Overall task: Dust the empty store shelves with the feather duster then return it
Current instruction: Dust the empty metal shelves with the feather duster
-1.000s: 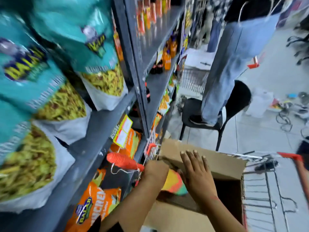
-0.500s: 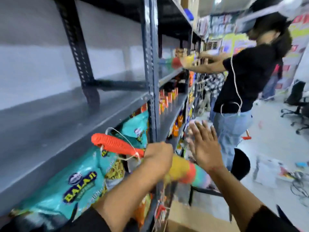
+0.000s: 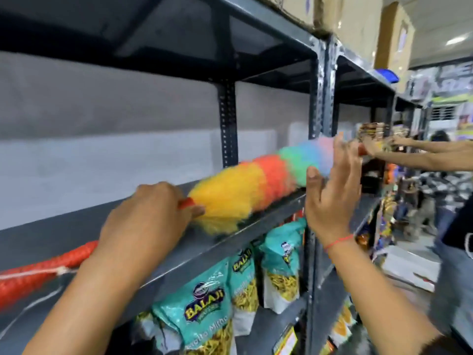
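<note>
My left hand [image 3: 143, 221] grips the feather duster [image 3: 256, 185] where its red handle meets the head. The fluffy rainbow head lies along the front of an empty dark grey metal shelf [image 3: 194, 254], pointing right. The red ribbed handle end [image 3: 38, 275] sticks out behind my wrist at the lower left, with a white loop cord on it. My right hand [image 3: 332, 185] is raised with fingers spread just in front of the duster's blue tip, holding nothing.
Teal snack bags [image 3: 204, 311] fill the shelf below. A steel upright [image 3: 317, 119] divides the shelf bays. Cardboard boxes [image 3: 358, 24] sit on top of the rack. Another person's arms [image 3: 419, 155] reach into the shelf at the right.
My view rose from the lower shelves and cardboard box to the empty shelf. My left hand lifted the duster and laid its head on the shelf; my right hand came up alongside.
</note>
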Available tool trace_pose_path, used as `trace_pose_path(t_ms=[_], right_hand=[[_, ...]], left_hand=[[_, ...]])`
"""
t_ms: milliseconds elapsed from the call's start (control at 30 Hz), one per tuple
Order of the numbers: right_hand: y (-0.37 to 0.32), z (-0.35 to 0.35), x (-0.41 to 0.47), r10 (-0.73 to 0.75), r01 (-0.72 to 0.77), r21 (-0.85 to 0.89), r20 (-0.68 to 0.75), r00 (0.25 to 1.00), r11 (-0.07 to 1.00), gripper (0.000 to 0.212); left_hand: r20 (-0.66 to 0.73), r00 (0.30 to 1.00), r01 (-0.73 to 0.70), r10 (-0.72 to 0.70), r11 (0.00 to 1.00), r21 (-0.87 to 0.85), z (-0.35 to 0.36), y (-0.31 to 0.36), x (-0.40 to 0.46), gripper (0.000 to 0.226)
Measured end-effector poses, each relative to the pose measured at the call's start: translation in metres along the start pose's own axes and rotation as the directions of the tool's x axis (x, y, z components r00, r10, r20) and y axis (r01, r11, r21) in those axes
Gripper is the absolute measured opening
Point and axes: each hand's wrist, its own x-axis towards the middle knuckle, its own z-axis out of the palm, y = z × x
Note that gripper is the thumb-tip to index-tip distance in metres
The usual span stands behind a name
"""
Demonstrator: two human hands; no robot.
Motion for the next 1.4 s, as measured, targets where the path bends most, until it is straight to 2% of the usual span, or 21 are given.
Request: trace_pose_path(t_ms=[133, 267, 400, 567, 700, 767, 833, 867, 900, 1000, 1067, 1133, 1200, 1267, 1333, 1400], right_hand=[[-0.027, 0.039, -0.038, 0.109, -0.121, 0.159, 0.08, 0.991, 0.98, 0.059], [-0.054, 0.07, -0.072, 0.193, -0.23, 0.246, 0.165, 0.967, 0.942, 0.061], [-0.066, 0.082, -0.077, 0.24, -0.276, 0.269, 0.159, 0.958, 0.923, 0.062], [-0.067, 0.091, -0.08, 0.247, -0.3, 0.293, 0.205, 0.947, 0.908, 0.063], [-0.065, 0.095, -0.08, 0.226, -0.29, 0.267, 0.248, 0.942, 0.919, 0.065], [-0.065, 0.096, -0.08, 0.221, -0.282, 0.267, 0.236, 0.946, 0.921, 0.066], [-0.065, 0.096, -0.08, 0.215, -0.275, 0.274, 0.228, 0.95, 0.922, 0.065], [-0.065, 0.096, -0.08, 0.208, -0.269, 0.278, 0.229, 0.951, 0.922, 0.065], [-0.064, 0.096, -0.08, 0.202, -0.264, 0.279, 0.232, 0.952, 0.923, 0.065], [-0.065, 0.095, -0.079, 0.206, -0.266, 0.263, 0.235, 0.95, 0.927, 0.064], [-0.065, 0.095, -0.08, 0.202, -0.261, 0.259, 0.234, 0.951, 0.93, 0.063], [-0.063, 0.095, -0.081, 0.2, -0.258, 0.266, 0.226, 0.953, 0.929, 0.062], [-0.062, 0.095, -0.081, 0.194, -0.254, 0.28, 0.225, 0.955, 0.926, 0.064], [-0.063, 0.095, -0.081, 0.177, -0.24, 0.291, 0.226, 0.958, 0.926, 0.064], [-0.064, 0.095, -0.081, 0.173, -0.236, 0.289, 0.226, 0.959, 0.928, 0.064], [-0.064, 0.095, -0.08, 0.185, -0.247, 0.285, 0.226, 0.956, 0.926, 0.063]], left_hand=[[0.122, 0.987, 0.1, -0.103, 0.995, 0.029, 0.006, -0.026, -0.018, 0.037], [0.156, 0.976, 0.154, -0.154, 0.988, 0.012, 0.016, -0.043, -0.024, 0.039], [0.087, 0.975, 0.203, -0.206, 0.978, 0.048, 0.02, -0.059, -0.023, 0.042], [0.021, 0.932, 0.354, -0.361, 0.922, 0.156, 0.012, -0.09, -0.009, 0.051], [-0.139, 0.953, 0.294, -0.269, 0.934, 0.204, 0.005, -0.075, 0.001, 0.037], [-0.062, 0.979, 0.203, -0.197, 0.97, 0.132, 0.012, -0.059, -0.004, 0.032], [0.112, 0.983, 0.135, -0.147, 0.985, 0.109, 0.018, -0.047, -0.008, 0.033], [0.173, 0.971, 0.144, -0.166, 0.98, 0.136, 0.017, -0.047, -0.005, 0.038], [0.177, 0.963, 0.173, -0.203, 0.97, 0.172, 0.016, -0.051, 0.004, 0.041], [0.002, 0.965, 0.255, -0.263, 0.936, 0.242, 0.009, -0.063, 0.034, 0.035], [-0.085, 0.959, 0.282, -0.27, 0.937, 0.208, 0.011, -0.062, 0.044, 0.034], [-0.055, 0.973, 0.23, -0.225, 0.967, 0.112, 0.017, -0.059, 0.044, 0.041], [0.058, 0.978, 0.199, -0.202, 0.978, 0.062, 0.022, -0.054, 0.036, 0.053], [0.131, 0.965, 0.213, -0.228, 0.97, 0.119, 0.023, -0.062, 0.034, 0.051], [0.1, 0.96, 0.239, -0.263, 0.95, 0.202, 0.02, -0.072, 0.037, 0.043], [-0.001, 0.952, 0.294, -0.306, 0.912, 0.285, 0.019, -0.078, 0.04, 0.033]])
